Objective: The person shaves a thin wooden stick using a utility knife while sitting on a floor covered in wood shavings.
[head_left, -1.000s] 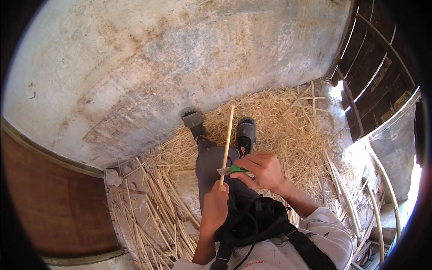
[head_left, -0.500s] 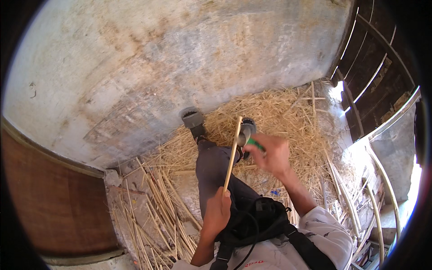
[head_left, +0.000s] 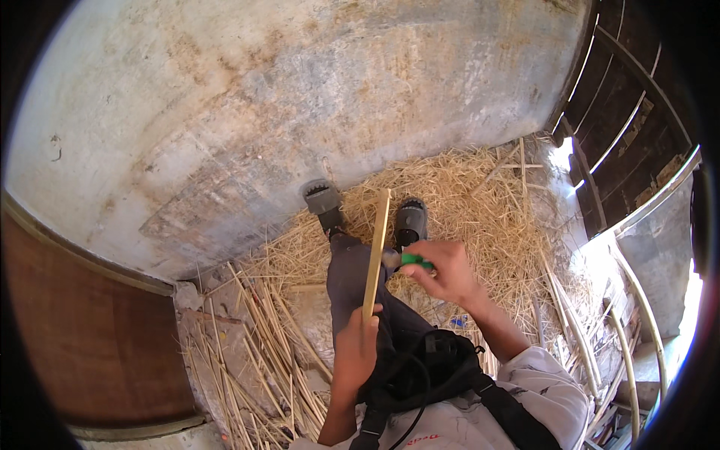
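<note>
My left hand (head_left: pixel 355 349) is closed around the lower end of a pale yellow bamboo strip (head_left: pixel 379 244), which points up and slightly to the right above my legs. In my right hand (head_left: pixel 446 270) is the green handle of a small knife (head_left: pixel 415 260). Its short grey blade is blurred and lies against or very close to the strip's right side, around mid-length; I cannot tell whether they touch.
Pale shavings (head_left: pixel 472 195) cover the floor around my sandalled feet. Long bamboo strips (head_left: pixel 274 352) lie in a heap at the lower left. A stained wall (head_left: pixel 300 97) stands ahead, with a brown panel (head_left: pixel 90 330) at left and curved poles (head_left: pixel 641 300) at right.
The strip has turned so a broader face shows, and its tip has shifted slightly left. My right hand has come down along the strip with the knife.
</note>
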`<state>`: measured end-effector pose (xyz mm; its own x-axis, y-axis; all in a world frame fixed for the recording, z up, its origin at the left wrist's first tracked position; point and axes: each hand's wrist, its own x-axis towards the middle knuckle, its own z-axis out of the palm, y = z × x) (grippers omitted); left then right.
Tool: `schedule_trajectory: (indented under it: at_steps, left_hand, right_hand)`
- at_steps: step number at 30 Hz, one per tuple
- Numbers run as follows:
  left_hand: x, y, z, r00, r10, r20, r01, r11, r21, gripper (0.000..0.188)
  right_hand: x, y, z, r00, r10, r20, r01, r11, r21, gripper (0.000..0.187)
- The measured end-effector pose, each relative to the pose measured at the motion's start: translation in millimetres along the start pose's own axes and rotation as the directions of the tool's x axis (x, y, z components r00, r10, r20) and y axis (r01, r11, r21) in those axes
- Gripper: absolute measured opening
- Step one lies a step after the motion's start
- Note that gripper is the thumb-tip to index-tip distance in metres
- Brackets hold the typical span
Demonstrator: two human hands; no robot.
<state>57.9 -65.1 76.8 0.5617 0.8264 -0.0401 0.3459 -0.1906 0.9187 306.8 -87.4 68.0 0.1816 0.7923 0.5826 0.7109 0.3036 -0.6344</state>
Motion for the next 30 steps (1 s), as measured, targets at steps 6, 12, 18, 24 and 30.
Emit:
schedule_trajectory:
  at_steps: [6, 12, 18, 24, 30]
  left_hand:
    - [7.5, 4.2, -3.3, 1.000, -0.006, -0.010, 0.006, 1.000, 0.017, 0.033]
    - [11.0, 10.6, -1.0, 0.995, 0.041, -0.093, -0.038, 0.999, 0.033, 0.032]
    - [10.7, 14.2, 0.8, 0.991, 0.060, -0.121, -0.056, 0.998, 0.033, 0.031]
    - [9.5, 18.6, -6.2, 0.998, -0.018, -0.053, 0.020, 0.999, 0.046, 0.032]
    - [7.9, 18.1, -7.8, 0.998, -0.011, -0.059, 0.015, 0.998, 0.067, 0.031]
  right_hand:
    - [-13.5, -10.7, 13.8, 0.981, -0.142, 0.130, 0.146, 0.989, -0.024, 0.029]
    - [-16.0, -14.4, 19.8, 0.985, -0.142, 0.094, 0.149, 0.985, -0.081, 0.029]
    - [-12.5, -11.8, 17.3, 0.981, -0.186, 0.057, 0.193, 0.971, -0.145, 0.032]
    - [-8.8, -11.0, 14.9, 0.977, -0.208, 0.055, 0.214, 0.962, -0.171, 0.033]
    - [-8.2, -12.3, 15.6, 0.976, -0.215, 0.034, 0.217, 0.956, -0.198, 0.032]
